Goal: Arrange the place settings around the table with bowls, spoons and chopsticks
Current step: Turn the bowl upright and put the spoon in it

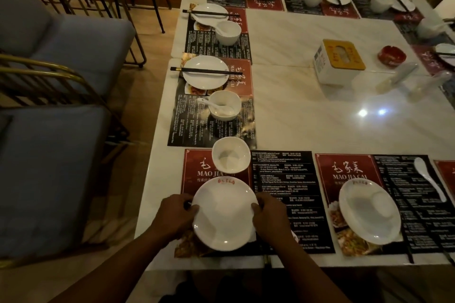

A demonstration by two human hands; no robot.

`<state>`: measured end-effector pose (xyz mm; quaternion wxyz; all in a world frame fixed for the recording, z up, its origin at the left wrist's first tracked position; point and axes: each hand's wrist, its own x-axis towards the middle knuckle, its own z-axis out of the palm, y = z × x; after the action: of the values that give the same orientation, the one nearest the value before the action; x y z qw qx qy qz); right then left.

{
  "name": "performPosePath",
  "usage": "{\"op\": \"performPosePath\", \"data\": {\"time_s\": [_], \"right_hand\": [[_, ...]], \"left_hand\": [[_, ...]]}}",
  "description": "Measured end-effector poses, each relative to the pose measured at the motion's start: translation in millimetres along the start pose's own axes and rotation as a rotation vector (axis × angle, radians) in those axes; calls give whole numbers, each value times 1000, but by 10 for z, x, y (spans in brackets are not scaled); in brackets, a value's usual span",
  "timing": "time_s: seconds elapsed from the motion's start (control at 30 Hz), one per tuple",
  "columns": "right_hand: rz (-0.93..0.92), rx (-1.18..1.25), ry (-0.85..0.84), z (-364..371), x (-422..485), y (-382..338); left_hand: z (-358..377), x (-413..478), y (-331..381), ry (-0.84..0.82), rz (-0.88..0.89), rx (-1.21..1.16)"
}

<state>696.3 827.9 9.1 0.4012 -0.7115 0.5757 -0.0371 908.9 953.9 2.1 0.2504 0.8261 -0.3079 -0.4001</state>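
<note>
A plate is grasped at its rim by the left grip and the right grip, over a mat at the near edge of the tabletop. Just behind it a small bowl is left empty. A spoon is laid in a second bowl.

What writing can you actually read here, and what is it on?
"MAO JIA CAI", below "毛家菜": right placemat, red panel.
"MAO JIA", rest covered: left placemat, under the held plate.
Red characters on plate rim: too small to read.
Placemats' white fine print and tissue box lettering: blurred.
</note>
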Motion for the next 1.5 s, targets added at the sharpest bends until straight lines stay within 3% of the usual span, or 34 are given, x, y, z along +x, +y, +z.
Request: {"op": "performPosePath", "data": {"time_s": [0.23,0.5,0.9,1.0,1.1,1.2,1.3,1.5], "right_hand": [[-3,-94,55,202,55,-49],[-128,-313,106,207,197,-76],[-153,-595,8,166,274,-156],[-207,-556,126,57,341,-311],[-261,-316,240,-62,502,-484],[-130,-128,157,-107,700,-574],[-102,-78,74,-49,851,-535],[-93,-12,108,-69,907,-509]], "left_hand": [[-77,169,-139,4,-37,-21],[-52,222,-167,-5,-55,-21],[-11,245,-197,-28,-57,15],[-32,266,-192,-45,-33,52],[-81,306,-103,40,38,148],[-119,399,62,124,129,153],[-105,528,180,95,183,219],[-7,584,202,56,243,331]]}}
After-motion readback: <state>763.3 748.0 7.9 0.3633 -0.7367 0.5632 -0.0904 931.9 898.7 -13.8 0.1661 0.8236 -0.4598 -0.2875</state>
